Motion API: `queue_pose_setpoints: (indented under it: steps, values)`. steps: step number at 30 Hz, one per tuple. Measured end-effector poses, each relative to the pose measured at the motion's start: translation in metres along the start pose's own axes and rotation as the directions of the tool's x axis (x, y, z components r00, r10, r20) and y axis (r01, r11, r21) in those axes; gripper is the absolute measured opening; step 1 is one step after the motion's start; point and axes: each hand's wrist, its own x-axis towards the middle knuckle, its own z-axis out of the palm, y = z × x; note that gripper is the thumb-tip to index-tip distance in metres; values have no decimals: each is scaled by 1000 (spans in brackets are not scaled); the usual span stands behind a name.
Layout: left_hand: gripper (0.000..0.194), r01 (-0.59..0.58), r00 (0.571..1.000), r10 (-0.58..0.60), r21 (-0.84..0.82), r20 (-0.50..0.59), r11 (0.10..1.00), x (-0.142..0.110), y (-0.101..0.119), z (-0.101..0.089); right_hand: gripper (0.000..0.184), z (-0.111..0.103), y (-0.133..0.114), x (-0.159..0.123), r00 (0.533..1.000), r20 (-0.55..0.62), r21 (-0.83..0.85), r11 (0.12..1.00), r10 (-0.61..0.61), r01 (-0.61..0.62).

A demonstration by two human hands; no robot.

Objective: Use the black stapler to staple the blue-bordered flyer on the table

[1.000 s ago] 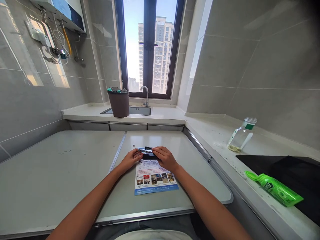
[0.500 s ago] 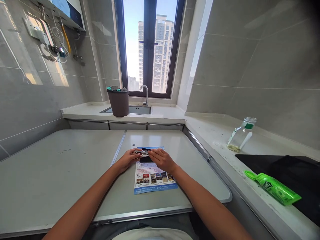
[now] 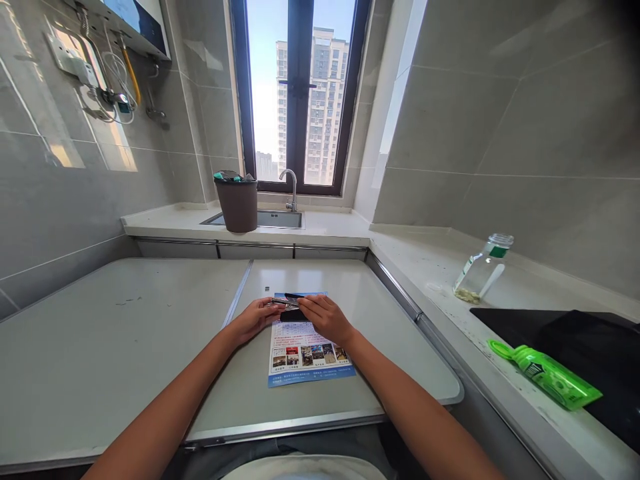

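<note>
A printed flyer with a blue border lies flat on the grey table in front of me. Over its far end I hold a small black and metal stapler between both hands. My left hand pinches the metal left end with closed fingers. My right hand covers the right end, fingers curled over it. The flyer's top edge shows just beyond the stapler.
A brown bin stands by the sink and tap under the window. On the right counter are a glass bottle, a green pouch and a black hob. A second table leaf lies to the left.
The stapler and both hands have shifted slightly nearer along the flyer, so its blue top edge now shows beyond them. The flyer itself has stayed put.
</note>
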Motion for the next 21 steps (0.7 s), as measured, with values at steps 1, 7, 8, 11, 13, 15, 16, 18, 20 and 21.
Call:
queue_pose_setpoints:
  steps: [1, 7, 8, 11, 13, 15, 16, 18, 20, 21]
  values:
    - [31, -10, 1000, 9, -24, -16, 1000, 1, 0, -1, 46, -1, 0, 0, 999, -5, 29, 999, 38, -38]
    - [19, -119, 971, 84, -146, -226, 982, 9, -2, -9, 29, 3, 10, -6, 850, -34, 329, 809, 525, -487]
    - [18, -133, 965, 98, -131, -243, 982, 9, -3, -9, 28, 6, 12, -8, 803, 5, 393, 737, 596, -549]
    - [18, -166, 952, 144, -61, -269, 984, 11, -4, -8, 32, 12, 17, -12, 684, 152, 494, 544, 714, -678]
    - [23, -174, 947, 165, -10, -277, 985, 11, -3, -7, 33, 15, 18, -12, 650, 217, 528, 472, 729, -706]
    - [34, -174, 942, 179, 42, -283, 984, 10, -2, -6, 34, 15, 18, -11, 660, 245, 568, 447, 710, -691]
    - [40, -172, 942, 185, 70, -280, 983, 10, -1, -6, 34, 15, 17, -11, 671, 253, 581, 445, 697, -681]
    - [52, -169, 944, 199, 134, -263, 976, 8, 1, -4, 35, 15, 16, -10, 683, 269, 579, 453, 679, -678]
    - [59, -158, 950, 203, 195, -236, 968, 6, 3, -2, 35, 15, 16, -11, 677, 297, 551, 458, 674, -698]
    - [60, -151, 954, 201, 221, -223, 963, 5, 3, 0, 35, 16, 17, -12, 673, 317, 533, 462, 668, -709]
